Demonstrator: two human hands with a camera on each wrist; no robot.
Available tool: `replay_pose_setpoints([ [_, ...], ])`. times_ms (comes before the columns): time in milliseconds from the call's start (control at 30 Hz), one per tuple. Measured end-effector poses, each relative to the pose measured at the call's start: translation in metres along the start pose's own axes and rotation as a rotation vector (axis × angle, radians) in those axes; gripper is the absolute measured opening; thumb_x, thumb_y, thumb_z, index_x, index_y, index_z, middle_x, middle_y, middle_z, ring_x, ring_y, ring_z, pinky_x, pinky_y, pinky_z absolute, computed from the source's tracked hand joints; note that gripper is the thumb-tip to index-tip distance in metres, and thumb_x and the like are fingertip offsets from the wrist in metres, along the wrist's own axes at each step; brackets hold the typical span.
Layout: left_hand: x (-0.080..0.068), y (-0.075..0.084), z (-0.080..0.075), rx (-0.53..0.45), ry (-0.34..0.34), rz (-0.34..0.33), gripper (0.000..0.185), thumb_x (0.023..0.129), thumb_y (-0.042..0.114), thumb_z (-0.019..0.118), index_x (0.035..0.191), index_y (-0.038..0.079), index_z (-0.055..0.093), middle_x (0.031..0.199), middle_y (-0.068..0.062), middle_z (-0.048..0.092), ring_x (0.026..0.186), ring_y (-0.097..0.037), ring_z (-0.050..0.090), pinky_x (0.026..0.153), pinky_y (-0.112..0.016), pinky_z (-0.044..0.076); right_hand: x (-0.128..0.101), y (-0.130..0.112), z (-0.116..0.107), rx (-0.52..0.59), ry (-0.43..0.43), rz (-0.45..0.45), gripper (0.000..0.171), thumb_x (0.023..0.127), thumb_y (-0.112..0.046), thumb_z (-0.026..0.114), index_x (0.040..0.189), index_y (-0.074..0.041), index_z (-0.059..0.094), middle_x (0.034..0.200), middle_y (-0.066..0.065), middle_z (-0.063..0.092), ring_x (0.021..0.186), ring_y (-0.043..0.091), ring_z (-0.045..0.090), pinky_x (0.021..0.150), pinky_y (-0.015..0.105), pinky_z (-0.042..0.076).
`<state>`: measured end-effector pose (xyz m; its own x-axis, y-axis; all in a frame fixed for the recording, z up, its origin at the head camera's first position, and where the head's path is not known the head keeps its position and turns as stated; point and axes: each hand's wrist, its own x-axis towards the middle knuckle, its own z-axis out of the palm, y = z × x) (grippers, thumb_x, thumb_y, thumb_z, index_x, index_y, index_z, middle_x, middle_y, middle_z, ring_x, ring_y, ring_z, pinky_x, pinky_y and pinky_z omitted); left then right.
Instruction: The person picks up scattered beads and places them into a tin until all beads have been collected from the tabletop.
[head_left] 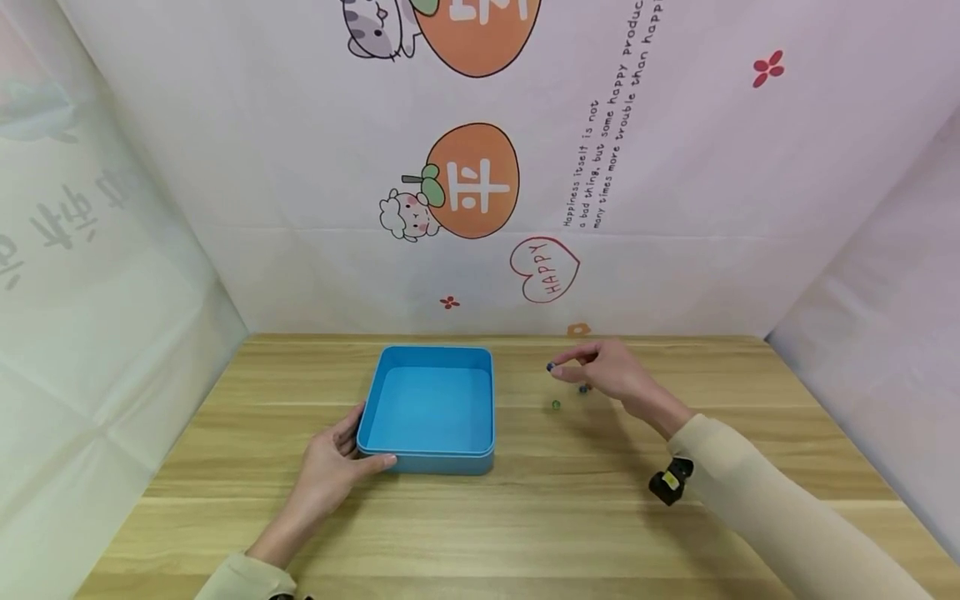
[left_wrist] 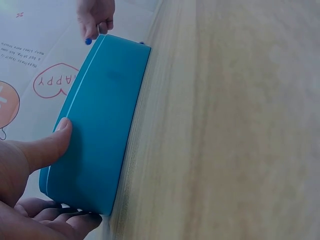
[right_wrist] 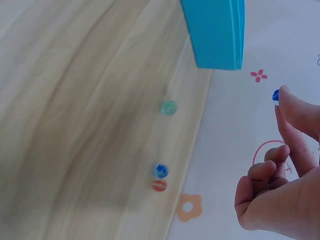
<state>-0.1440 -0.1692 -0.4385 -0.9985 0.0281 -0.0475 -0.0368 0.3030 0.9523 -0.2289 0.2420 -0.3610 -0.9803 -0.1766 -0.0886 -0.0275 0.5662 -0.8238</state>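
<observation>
My left hand point(head_left: 330, 467) grips the near left corner of a square blue box point(head_left: 442, 463), thumb along the front wall and fingers around the left side. No objects show inside the box. To its right, my right hand point(head_left: 611, 371) is raised over the table and pinches a small blue marble point(right_wrist: 276, 95) between thumb and index fingertip. Below that hand lie a green marble point(right_wrist: 169, 107), a second blue marble point(right_wrist: 160, 171) and a red-striped marble point(right_wrist: 159, 185), the last two side by side.
The wooden table point(head_left: 420, 533) ends at a white printed cloth backdrop point(head_left: 300, 167), with cloth also hanging on both sides. A black wrist camera point(head_left: 667, 482) sits at the right sleeve.
</observation>
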Motion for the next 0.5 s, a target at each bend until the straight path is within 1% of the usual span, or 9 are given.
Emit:
replay_pose_setpoints([
  [33,0.000,0.000,0.000,0.002,-0.001,-0.001,0.104,0.083,0.013,0.093,0.163,-0.004,0.030,0.166,-0.024,0.031,0.149,-0.039,0.037,0.115,-0.043,0.041,0.001,-0.003,0.001,0.003,-0.002,-0.001,0.031,0.095,-0.030,0.082,0.118,-0.009,0.081,0.111,0.010,0.055,0.102,0.027,0.046,0.082,0.038,0.041],
  [100,0.000,0.001,0.000,0.006,-0.001,-0.002,0.104,0.083,0.014,0.093,0.163,-0.004,0.030,0.166,-0.024,0.031,0.149,-0.039,0.037,0.115,-0.043,0.041,0.005,-0.008,0.004,0.002,-0.007,-0.011,0.030,0.095,-0.029,0.082,0.117,-0.009,0.081,0.113,0.010,0.054,0.104,0.026,0.043,0.082,0.038,0.040],
  [167,0.000,0.001,0.000,0.010,-0.002,-0.002,0.104,0.083,0.014,0.093,0.163,-0.004,0.030,0.166,-0.024,0.031,0.149,-0.039,0.037,0.115,-0.043,0.041,0.008,-0.014,0.008,-0.004,-0.008,-0.033,0.027,0.095,-0.027,0.083,0.115,-0.009,0.082,0.107,0.009,0.051,0.103,0.027,0.042,0.080,0.038,0.039],
  [200,0.000,0.001,0.000,0.007,-0.001,-0.002,0.104,0.083,0.013,0.093,0.163,-0.004,0.030,0.166,-0.024,0.031,0.149,-0.039,0.037,0.115,-0.044,0.041,0.010,-0.017,0.009,-0.003,-0.009,-0.047,0.026,0.095,-0.026,0.083,0.113,-0.008,0.082,0.100,0.009,0.048,0.099,0.027,0.041,0.076,0.038,0.036],
  [267,0.000,0.001,-0.001,0.003,0.000,-0.004,0.104,0.083,0.013,0.093,0.163,-0.004,0.030,0.166,-0.024,0.031,0.149,-0.039,0.037,0.115,-0.044,0.040,0.014,-0.023,0.013,-0.008,-0.010,-0.073,0.024,0.094,-0.024,0.083,0.111,-0.007,0.083,0.092,0.007,0.042,0.094,0.027,0.040,0.071,0.037,0.032],
  [333,0.000,0.001,-0.001,-0.003,0.002,-0.004,0.103,0.083,0.012,0.093,0.163,-0.004,0.030,0.166,-0.024,0.031,0.149,-0.039,0.037,0.115,-0.043,0.040,0.017,-0.029,0.016,0.000,-0.019,-0.089,0.024,0.094,-0.024,0.083,0.111,-0.007,0.083,0.093,0.006,0.045,0.094,0.027,0.040,0.072,0.037,0.031],
  [400,0.000,0.001,-0.001,-0.004,0.005,-0.003,0.103,0.083,0.011,0.093,0.163,-0.004,0.030,0.166,-0.024,0.031,0.149,-0.039,0.037,0.115,-0.043,0.040,0.020,-0.035,0.020,0.015,-0.032,-0.085,0.025,0.094,-0.026,0.083,0.112,-0.007,0.083,0.093,0.007,0.048,0.094,0.026,0.041,0.072,0.038,0.032],
  [433,0.000,0.001,-0.001,-0.001,0.005,-0.003,0.103,0.083,0.012,0.093,0.163,-0.004,0.030,0.166,-0.024,0.031,0.149,-0.039,0.037,0.115,-0.043,0.040,0.021,-0.037,0.022,0.015,-0.035,-0.080,0.026,0.094,-0.027,0.083,0.113,-0.008,0.083,0.096,0.006,0.050,0.096,0.026,0.041,0.074,0.038,0.033],
  [500,0.001,0.001,-0.001,0.003,0.005,-0.003,0.103,0.083,0.012,0.093,0.163,-0.004,0.031,0.166,-0.024,0.032,0.149,-0.039,0.037,0.115,-0.043,0.040,0.023,-0.042,0.026,0.025,-0.043,-0.073,0.026,0.094,-0.028,0.083,0.113,-0.009,0.083,0.097,0.007,0.051,0.095,0.026,0.042,0.075,0.038,0.033],
])
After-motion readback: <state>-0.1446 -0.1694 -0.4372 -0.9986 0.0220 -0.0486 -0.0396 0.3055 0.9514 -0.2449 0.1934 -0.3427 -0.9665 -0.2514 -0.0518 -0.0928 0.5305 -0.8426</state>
